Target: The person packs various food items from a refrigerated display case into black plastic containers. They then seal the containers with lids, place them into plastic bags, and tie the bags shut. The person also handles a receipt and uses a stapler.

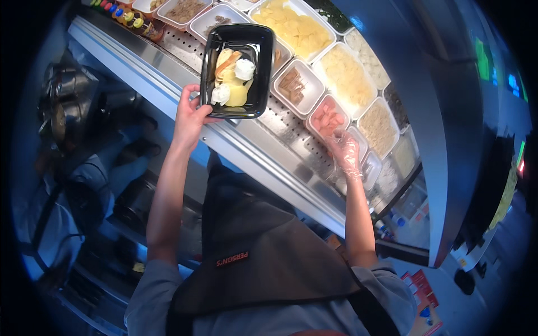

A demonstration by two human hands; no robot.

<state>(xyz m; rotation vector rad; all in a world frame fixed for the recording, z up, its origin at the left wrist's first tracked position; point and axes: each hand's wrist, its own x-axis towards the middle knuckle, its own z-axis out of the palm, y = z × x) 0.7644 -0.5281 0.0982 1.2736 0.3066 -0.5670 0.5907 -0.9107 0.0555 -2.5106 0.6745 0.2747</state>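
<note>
My left hand is bare and grips a black plastic food container by its lower left corner. In the container lie yellow slices, two white lumps and an orange-brown strip. My right hand, in a clear disposable glove, reaches to the near edge of a white tub of pink slices. Its fingertips are at the slices; whether they pinch any cannot be told. Just left of that tub is a white tub with brown strips.
More white tubs of food fill the perforated metal counter, among them one with yellow slices and one with pale shreds. Small bottles stand at the upper left. The counter's metal edge runs diagonally before me. Metal pots are at the left.
</note>
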